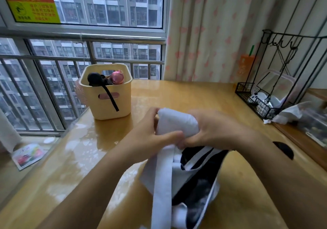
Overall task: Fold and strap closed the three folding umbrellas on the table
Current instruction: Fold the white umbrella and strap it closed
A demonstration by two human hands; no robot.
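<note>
A white folding umbrella (pixel 177 122) with a black inner lining is held over the wooden table (pixel 185 94), its upper end rolled tight and its lower canopy hanging loose toward me. My left hand (pixel 150 136) grips the rolled part from the left, thumb across the fabric. My right hand (pixel 215 131) clasps it from the right. A white strap (pixel 162 184) hangs down from between my hands. A black umbrella (pixel 96 80) and a pink umbrella (pixel 117 77) stand rolled in a cream basket (pixel 108 104) at the table's far left.
A black wire rack (pixel 276 80) with small items stands at the table's right edge, crumpled white tissue (pixel 290 113) beside it. A window with metal railings runs along the left. A curtain hangs behind the table. A black oval patch (pixel 284 150) lies on the table near my right arm.
</note>
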